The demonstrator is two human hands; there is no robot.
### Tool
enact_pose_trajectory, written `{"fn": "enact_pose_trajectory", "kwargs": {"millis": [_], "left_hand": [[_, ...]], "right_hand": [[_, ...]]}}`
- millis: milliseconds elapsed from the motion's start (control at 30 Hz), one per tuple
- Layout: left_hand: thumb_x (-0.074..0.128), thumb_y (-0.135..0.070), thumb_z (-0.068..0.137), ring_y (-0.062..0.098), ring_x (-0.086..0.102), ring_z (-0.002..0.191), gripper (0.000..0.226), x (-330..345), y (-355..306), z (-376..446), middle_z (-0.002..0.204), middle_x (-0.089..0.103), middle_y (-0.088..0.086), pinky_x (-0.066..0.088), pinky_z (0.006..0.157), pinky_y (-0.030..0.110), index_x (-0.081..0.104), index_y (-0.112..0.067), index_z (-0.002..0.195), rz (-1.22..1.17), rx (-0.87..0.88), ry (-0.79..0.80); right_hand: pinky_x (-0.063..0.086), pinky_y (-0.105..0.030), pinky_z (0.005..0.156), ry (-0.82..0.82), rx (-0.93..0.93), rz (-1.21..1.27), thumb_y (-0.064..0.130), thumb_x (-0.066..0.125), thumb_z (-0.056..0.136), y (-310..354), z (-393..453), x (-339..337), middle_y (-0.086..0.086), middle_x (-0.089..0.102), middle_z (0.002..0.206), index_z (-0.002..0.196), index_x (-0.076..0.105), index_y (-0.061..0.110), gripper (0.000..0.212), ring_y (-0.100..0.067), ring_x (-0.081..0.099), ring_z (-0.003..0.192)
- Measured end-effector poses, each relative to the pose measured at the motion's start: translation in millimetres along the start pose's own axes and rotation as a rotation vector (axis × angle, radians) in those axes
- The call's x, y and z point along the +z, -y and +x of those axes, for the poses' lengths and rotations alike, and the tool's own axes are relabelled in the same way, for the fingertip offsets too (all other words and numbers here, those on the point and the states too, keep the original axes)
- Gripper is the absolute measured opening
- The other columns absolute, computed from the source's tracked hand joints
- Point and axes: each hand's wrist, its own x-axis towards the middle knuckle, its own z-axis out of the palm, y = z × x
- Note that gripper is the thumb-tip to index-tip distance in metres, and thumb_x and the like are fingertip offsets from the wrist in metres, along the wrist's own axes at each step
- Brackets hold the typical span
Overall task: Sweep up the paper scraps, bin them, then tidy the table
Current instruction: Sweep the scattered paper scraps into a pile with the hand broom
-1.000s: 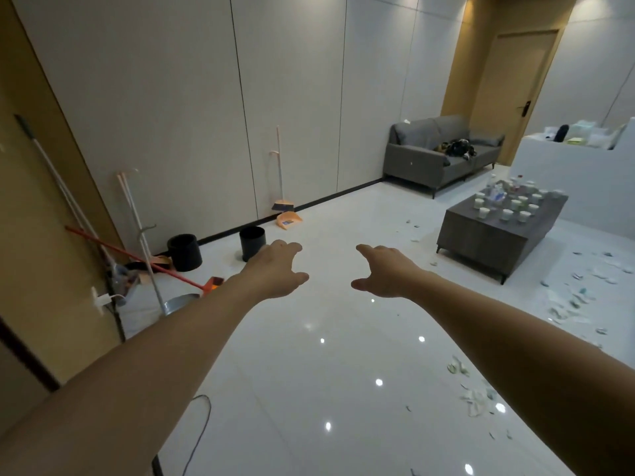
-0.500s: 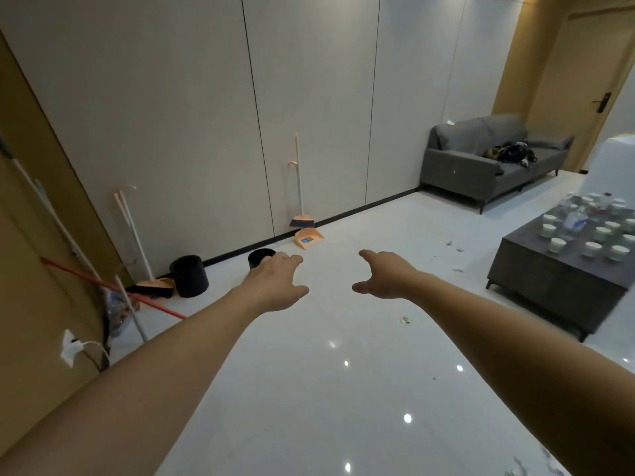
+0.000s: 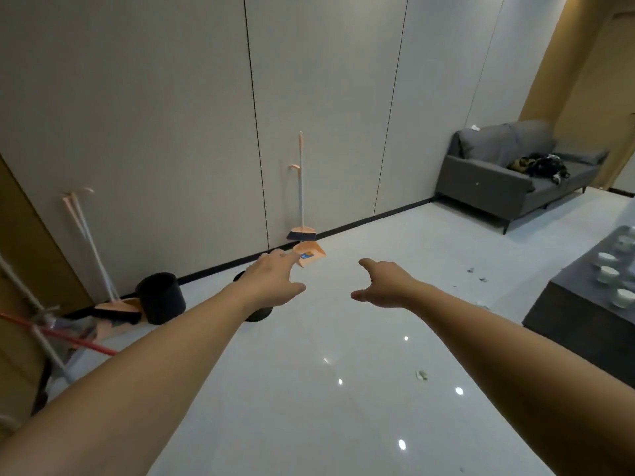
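An orange broom point(image 3: 301, 187) stands upright against the white wall, with an orange dustpan point(image 3: 309, 254) on the floor at its foot. My left hand point(image 3: 273, 283) and my right hand point(image 3: 385, 285) are stretched out in front of me, fingers relaxed, holding nothing. Both hands are well short of the broom. A black bin point(image 3: 257, 312) on the floor is mostly hidden behind my left wrist. A few paper scraps point(image 3: 421, 374) lie on the glossy white floor. The dark coffee table point(image 3: 567, 314) at the right edge carries several white cups point(image 3: 606, 273).
A second black bin point(image 3: 160, 297) stands by the wall at left, beside another broom and dustpan point(image 3: 118, 309). Mop poles and a red-handled tool point(image 3: 58, 334) lean at the far left. A grey sofa point(image 3: 508, 180) sits in the far right corner.
The view has swung left and moved nearer the wall. The broom and dustpan are now larger and central, and the coffee table has slid to the right edge. Both hands stay outstretched.
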Motion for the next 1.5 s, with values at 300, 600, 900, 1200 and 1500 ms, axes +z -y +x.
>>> {"fn": "enact_pose_trajectory", "kwargs": {"millis": [300, 600, 900, 1200, 1500], "left_hand": [[0.060, -0.049, 0.082, 0.025, 0.041, 0.129, 0.064, -29, 83, 227, 0.140, 0.045, 0.000, 0.041, 0.101, 0.040, 0.040, -0.029, 0.140, -0.014, -0.017, 0.057], [0.061, -0.047, 0.084, 0.026, 0.041, 0.131, 0.067, 1, 137, 438, 0.143, 0.043, 0.004, 0.039, 0.105, 0.041, 0.037, -0.027, 0.144, -0.025, -0.115, 0.078], [0.060, -0.047, 0.087, 0.027, 0.043, 0.129, 0.061, 4, 186, 628, 0.143, 0.043, 0.005, 0.039, 0.103, 0.037, 0.041, -0.025, 0.141, -0.009, -0.253, 0.160], [0.061, -0.047, 0.087, 0.027, 0.037, 0.135, 0.071, 29, 273, 831, 0.149, 0.037, 0.006, 0.036, 0.109, 0.041, 0.033, -0.023, 0.148, -0.044, -0.238, 0.226], [0.061, -0.046, 0.085, 0.030, 0.038, 0.134, 0.072, 14, 367, 1041, 0.147, 0.039, 0.012, 0.034, 0.109, 0.035, 0.036, -0.020, 0.147, -0.085, -0.215, 0.288]], "right_hand": [[0.045, -0.035, 0.101, 0.061, 0.043, 0.093, 0.044, 0.068, 0.088, 10, 224, -33, -0.010, 0.045, 0.151, 0.155, 0.026, 0.016, 0.083, -0.027, 0.050, 0.129], [0.045, -0.030, 0.093, 0.067, 0.017, 0.163, 0.042, 0.070, 0.087, -30, 476, -37, -0.008, 0.050, 0.147, 0.151, 0.033, 0.015, 0.078, -0.026, 0.052, 0.127], [0.041, -0.025, 0.080, 0.165, 0.020, 0.256, 0.046, 0.072, 0.084, -66, 710, -53, -0.005, 0.056, 0.141, 0.145, 0.043, 0.019, 0.072, -0.023, 0.057, 0.120], [0.050, -0.037, 0.079, 0.308, 0.222, 0.588, 0.040, 0.074, 0.085, -54, 923, -35, -0.003, 0.056, 0.126, 0.145, 0.043, 0.019, 0.071, -0.021, 0.051, 0.106], [0.052, -0.042, 0.089, 0.272, 0.399, 0.712, 0.035, 0.070, 0.090, -24, 1114, -55, -0.006, 0.060, 0.115, 0.145, 0.043, 0.013, 0.065, -0.021, 0.060, 0.098]]}}
